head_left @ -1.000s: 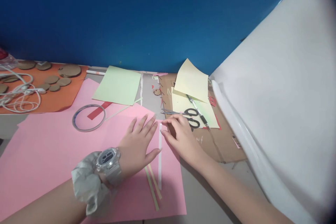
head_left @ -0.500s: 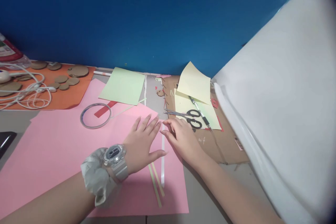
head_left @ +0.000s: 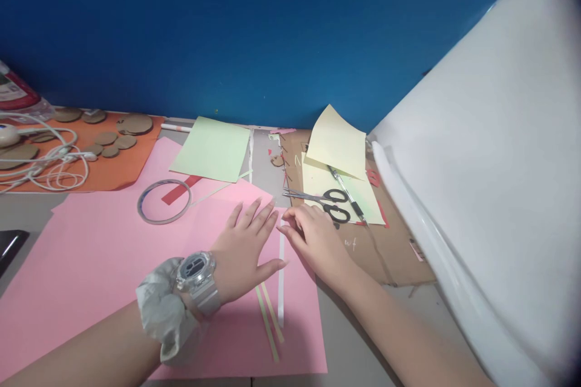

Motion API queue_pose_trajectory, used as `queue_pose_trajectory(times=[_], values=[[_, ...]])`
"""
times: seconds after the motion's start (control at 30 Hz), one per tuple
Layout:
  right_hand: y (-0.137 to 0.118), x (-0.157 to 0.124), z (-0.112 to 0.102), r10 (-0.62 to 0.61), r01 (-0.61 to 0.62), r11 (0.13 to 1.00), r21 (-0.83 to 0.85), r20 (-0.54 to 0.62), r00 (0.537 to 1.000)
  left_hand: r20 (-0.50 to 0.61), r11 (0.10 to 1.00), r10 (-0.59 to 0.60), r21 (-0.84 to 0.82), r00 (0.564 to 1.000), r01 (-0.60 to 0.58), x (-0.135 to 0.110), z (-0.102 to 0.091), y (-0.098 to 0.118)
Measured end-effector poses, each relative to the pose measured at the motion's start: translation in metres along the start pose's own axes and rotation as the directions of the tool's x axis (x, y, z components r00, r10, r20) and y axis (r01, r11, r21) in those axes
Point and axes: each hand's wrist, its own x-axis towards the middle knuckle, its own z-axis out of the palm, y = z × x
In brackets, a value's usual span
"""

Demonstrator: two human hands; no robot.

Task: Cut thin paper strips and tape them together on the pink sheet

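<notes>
My left hand [head_left: 247,254] lies flat with fingers spread on a large pink sheet of paper [head_left: 113,278], its thumb reaching to a narrow white strip [head_left: 281,290]. That strip runs up the sheet, near its right edge. My right hand [head_left: 313,233] is curled at the strip's upper end, thumb and index finger pinched close around it; the fingertips partly cover this end. Below my left hand lie two thin pale strips, a green one [head_left: 267,323] and a yellow one [head_left: 273,313]. Just beyond my right hand are black-handled scissors [head_left: 334,204].
A tape roll [head_left: 140,208] and a red paper piece [head_left: 175,195] lie left. Behind are a green sheet [head_left: 213,148], yellow sheets [head_left: 338,142], a pen [head_left: 347,193] and cardboard [head_left: 385,254]. Cardboard discs [head_left: 135,123] and white earphones [head_left: 68,163] sit on orange paper [head_left: 145,160].
Both hands keep nearly the same place and pose. The view has shifted very slightly; nothing else has visibly moved.
</notes>
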Motion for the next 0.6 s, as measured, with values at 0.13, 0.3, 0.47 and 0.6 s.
queue_pose_trajectory(times=[0.13, 0.3, 0.47, 0.6], values=[[-0.0001, -0.0005, -0.0008, 0.009, -0.009, 1.000, 0.003, -0.013, 1.000, 0.007, 1.000, -0.003, -0.001, 1.000, 0.003, 0.0001, -0.0009, 0.0004], [0.0004, 0.0006, -0.0009, -0.021, 0.021, 1.000, -0.001, -0.008, 1.000, 0.020, 1.000, -0.006, -0.005, 1.000, 0.006, 0.0003, -0.0017, 0.0006], [0.0002, 0.0005, -0.0006, -0.003, 0.003, 1.000, 0.000, -0.007, 1.000, 0.012, 1.000, 0.002, -0.004, 1.000, -0.002, 0.0006, -0.0019, 0.0001], [0.0005, -0.0002, -0.0006, 0.012, -0.012, 1.000, 0.009, -0.021, 1.000, 0.016, 1.000, -0.004, 0.000, 1.000, 0.004, 0.0005, -0.0018, 0.0003]])
